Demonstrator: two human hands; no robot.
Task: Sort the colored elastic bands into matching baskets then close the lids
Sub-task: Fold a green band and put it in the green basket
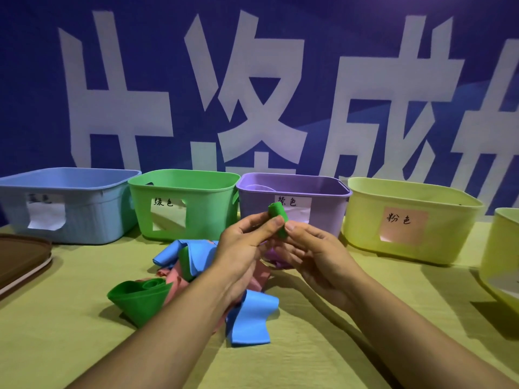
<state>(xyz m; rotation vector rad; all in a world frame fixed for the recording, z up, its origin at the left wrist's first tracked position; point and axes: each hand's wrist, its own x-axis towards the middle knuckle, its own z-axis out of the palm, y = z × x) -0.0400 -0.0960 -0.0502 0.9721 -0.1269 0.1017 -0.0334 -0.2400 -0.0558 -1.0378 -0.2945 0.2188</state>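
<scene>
Blue banner [168, 80] with big white characters is filling the wall behind; yellow-green cloth surface [323, 346] is carrying everything.

Baskets are sitting in a row at the back, all lidless: blue basket [84, 217], green basket [196, 220], purple basket [328, 203], yellow basket [449, 234] wearing a pink label, plus another yellow one cut off at the right edge. Brown lid [19, 256] is lying at the far left of the surface.

Loose pile [179, 276] of blue, pink and green bands is lying near the middle, a purple one partly hidden under the hands. So sorting looks early, lids not yet started.

Both forearms are reaching in from below, hands meeting above the pile, in front of the purple basket. Left hand [244, 245] and right hand [311, 251] are both pinching a rolled green band [278, 217] between thumb and fingertips, roll standing roughly upright, off the surface.

Step in hand, I'd say: green band picked, being tidied or rolled before the drop. Next move calls for carrying it left to the green basket, just beside the purple one, and releasing over the opening. Probably one hand is enough.
</scene>
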